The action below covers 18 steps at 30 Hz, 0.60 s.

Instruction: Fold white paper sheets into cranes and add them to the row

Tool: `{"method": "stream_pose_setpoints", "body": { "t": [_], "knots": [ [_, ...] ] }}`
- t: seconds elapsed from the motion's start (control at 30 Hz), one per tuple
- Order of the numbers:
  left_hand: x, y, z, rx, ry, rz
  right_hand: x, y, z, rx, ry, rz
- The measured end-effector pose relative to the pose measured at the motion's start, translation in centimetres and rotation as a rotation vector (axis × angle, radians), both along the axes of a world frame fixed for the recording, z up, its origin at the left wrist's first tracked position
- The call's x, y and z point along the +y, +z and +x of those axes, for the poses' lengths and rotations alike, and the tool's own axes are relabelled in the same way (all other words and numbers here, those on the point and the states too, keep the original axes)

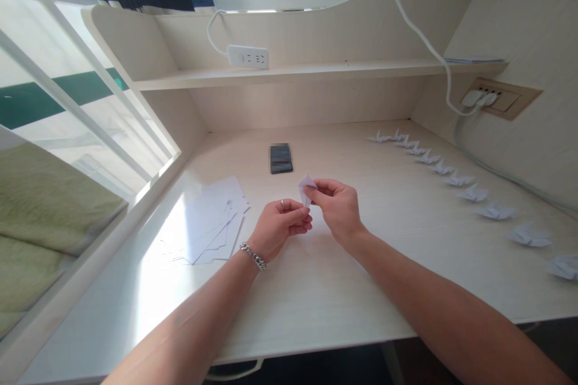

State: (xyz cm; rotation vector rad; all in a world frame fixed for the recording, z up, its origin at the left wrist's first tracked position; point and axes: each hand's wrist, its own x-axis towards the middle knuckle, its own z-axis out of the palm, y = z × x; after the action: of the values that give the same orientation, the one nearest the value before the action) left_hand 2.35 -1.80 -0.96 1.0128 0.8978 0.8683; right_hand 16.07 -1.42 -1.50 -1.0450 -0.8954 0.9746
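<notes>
A small piece of folded white paper (307,183) is held up between my two hands, above the middle of the desk. My right hand (339,204) pinches its upper right side between thumb and fingers. At its lower tip, my left hand (283,224) closes thumb and forefinger on the paper; the other fingers are curled. A ring and a chain bracelet are on the left hand and wrist. To the left lies a loose stack of white paper sheets (212,222). Folded paper cranes (459,179) stand in a line along the desk's right side.
Behind my hands lies a small dark flat object (280,158), partly blurred. A shelf (307,74) spans the back, bearing a white power strip (248,57). A white cable (418,30) runs down to the wall socket (506,99) at right. White rails (90,60) border the left.
</notes>
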Motion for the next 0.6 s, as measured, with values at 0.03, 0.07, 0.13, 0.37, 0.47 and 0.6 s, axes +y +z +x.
{"method": "stream_pose_setpoints", "body": {
  "t": [0.03, 0.07, 0.13, 0.37, 0.47, 0.6],
  "knots": [
    [-0.06, 0.04, -0.02, 0.009, -0.025, -0.004, 0.04, 0.07, 0.06, 0.014, -0.007, 0.002],
    [-0.12, 0.08, -0.04, 0.024, -0.052, -0.004, 0.07, 0.17, 0.14, 0.035, -0.013, 0.003],
    [-0.17, 0.18, -0.11, 0.063, -0.1, 0.003, 0.1, 0.4, 0.31, 0.083, -0.016, -0.002],
    [0.16, 0.52, -0.33, 0.076, 0.014, 0.088, -0.37, 0.69, 0.18, 0.085, 0.112, -0.031],
    [0.14, 0.43, -0.22, 0.097, 0.035, 0.122, -0.49, 0.52, -0.04, 0.075, 0.144, -0.036],
    [0.06, 0.4, -0.29, 0.117, 0.012, 0.108, -0.37, 0.43, -0.05, 0.072, 0.118, -0.055]
  ]
}}
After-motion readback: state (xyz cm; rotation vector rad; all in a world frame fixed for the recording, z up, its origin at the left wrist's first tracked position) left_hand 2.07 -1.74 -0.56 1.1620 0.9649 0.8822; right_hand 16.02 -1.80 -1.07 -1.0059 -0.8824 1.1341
